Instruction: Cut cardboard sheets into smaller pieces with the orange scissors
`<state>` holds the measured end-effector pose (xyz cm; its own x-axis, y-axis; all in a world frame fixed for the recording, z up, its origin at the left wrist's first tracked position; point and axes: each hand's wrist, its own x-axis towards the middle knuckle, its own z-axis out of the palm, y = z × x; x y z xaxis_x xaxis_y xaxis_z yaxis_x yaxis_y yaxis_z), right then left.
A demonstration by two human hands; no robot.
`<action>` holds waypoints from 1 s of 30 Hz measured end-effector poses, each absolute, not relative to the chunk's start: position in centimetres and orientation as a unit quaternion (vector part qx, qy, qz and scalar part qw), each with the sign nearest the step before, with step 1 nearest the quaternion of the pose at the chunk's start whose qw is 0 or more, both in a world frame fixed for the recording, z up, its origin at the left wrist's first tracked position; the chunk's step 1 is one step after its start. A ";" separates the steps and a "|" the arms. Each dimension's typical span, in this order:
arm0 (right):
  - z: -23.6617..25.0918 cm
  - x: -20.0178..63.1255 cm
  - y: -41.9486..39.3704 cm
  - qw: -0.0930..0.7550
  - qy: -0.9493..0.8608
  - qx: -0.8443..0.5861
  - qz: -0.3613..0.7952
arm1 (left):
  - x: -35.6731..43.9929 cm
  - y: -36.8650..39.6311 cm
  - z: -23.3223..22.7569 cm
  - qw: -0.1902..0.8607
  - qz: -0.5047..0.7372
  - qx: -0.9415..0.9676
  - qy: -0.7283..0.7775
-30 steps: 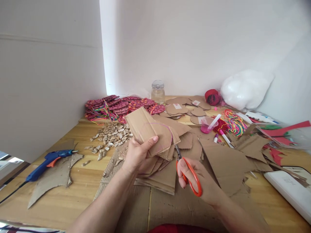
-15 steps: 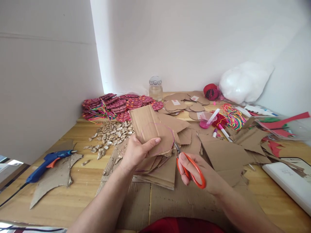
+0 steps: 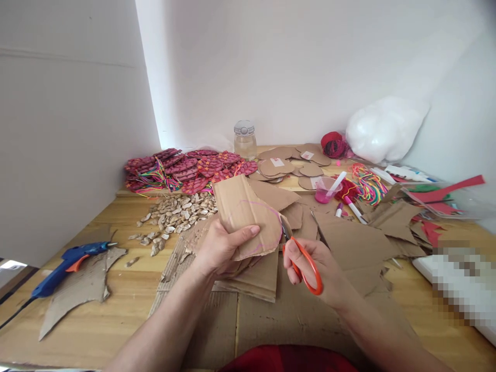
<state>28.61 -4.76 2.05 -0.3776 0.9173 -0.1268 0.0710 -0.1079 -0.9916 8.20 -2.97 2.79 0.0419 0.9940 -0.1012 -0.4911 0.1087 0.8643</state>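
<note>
Both of my hands are busy over the wooden table [image 3: 116, 217]: my left hand [image 3: 220, 248] is closed around a brown corrugated cardboard piece with a pink curved line drawn on it [image 3: 248, 217], thumb on top and fingers underneath, holding it raised above the stack of cardboard offcuts [image 3: 256, 276]. My right hand [image 3: 313, 268] is wrapped through the loops of the orange-handled scissors [image 3: 302, 261], whose blades meet the right edge of the held piece just where the pink line bends. To cut this well, I judge I should feed the card into the blades with the left hand, turning it rather than twisting the scissors, and take short bites deep in the jaws so the curve stays smooth. My thumb sits close to the line, so it ought to stay clear of the cut. Off to the left lie a blue glue gun [image 3: 65, 263] and a heap of pale seeds [image 3: 174, 214]; cut cardboard discs [image 3: 287, 165] rest near the glass jar [image 3: 245, 139].
</note>
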 end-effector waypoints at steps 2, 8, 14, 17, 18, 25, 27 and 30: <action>1.9 28.6 -4.7 0.348 -0.568 -0.435 0.606 | 8.1 -3.0 2.8 0.647 0.579 0.328 0.373; 1.9 28.7 -4.8 0.347 -0.567 -0.440 0.604 | 8.0 -3.1 2.9 0.650 0.574 0.331 0.372; 1.8 28.4 -5.1 0.347 -0.559 -0.456 0.599 | 8.0 -3.0 2.5 0.651 0.571 0.335 0.372; 1.9 28.3 -5.2 0.355 -0.553 -0.452 0.603 | 8.1 -3.0 2.4 0.649 0.572 0.331 0.376; 1.9 28.3 -5.3 0.357 -0.553 -0.451 0.603 | 8.1 -3.0 2.5 0.649 0.571 0.331 0.378; 1.9 28.4 -5.3 0.357 -0.553 -0.448 0.605 | 8.3 -3.0 2.8 0.651 0.568 0.320 0.389; 1.8 28.4 -5.3 0.355 -0.555 -0.453 0.600 | 8.3 -3.0 2.7 0.654 0.572 0.313 0.384; 1.3 28.5 -5.3 0.357 -0.562 -0.458 0.589 | 8.2 -3.0 2.6 0.653 0.572 0.312 0.386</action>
<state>28.46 -5.29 1.33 -0.3259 0.9352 -0.1385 0.0935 -0.1139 -0.9891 8.19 -2.98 2.59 0.0475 0.9881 -0.1466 -0.5067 0.1503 0.8489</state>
